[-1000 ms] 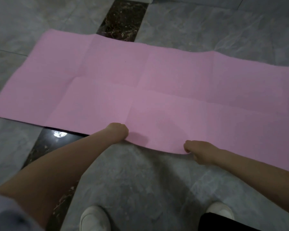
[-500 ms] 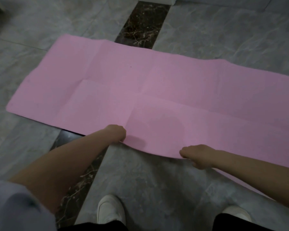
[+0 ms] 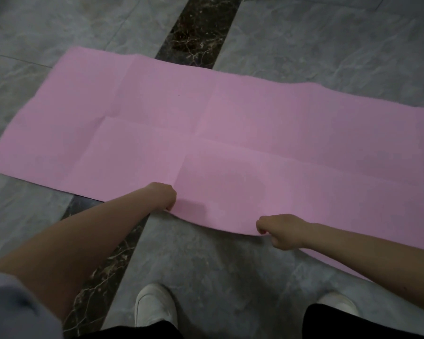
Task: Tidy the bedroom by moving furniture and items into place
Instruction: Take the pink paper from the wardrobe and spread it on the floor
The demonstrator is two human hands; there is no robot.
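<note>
A long pink mat [image 3: 230,123] with fold creases lies spread across the floor, running from the left out past the right edge of the view. My left hand [image 3: 162,195] grips its near edge, fingers curled under it. My right hand [image 3: 280,230] grips the same edge further right. Between my two hands the near edge is lifted a little off the floor and bows toward me.
The floor is grey marble tile [image 3: 328,45] with a dark veined strip [image 3: 201,30] running under the mat toward me. My two white shoes [image 3: 154,307] stand just short of the mat's near edge.
The mat has shifted to the right and nearer in view, and my feet have stepped back. Both hands keep their grip on the near edge.
</note>
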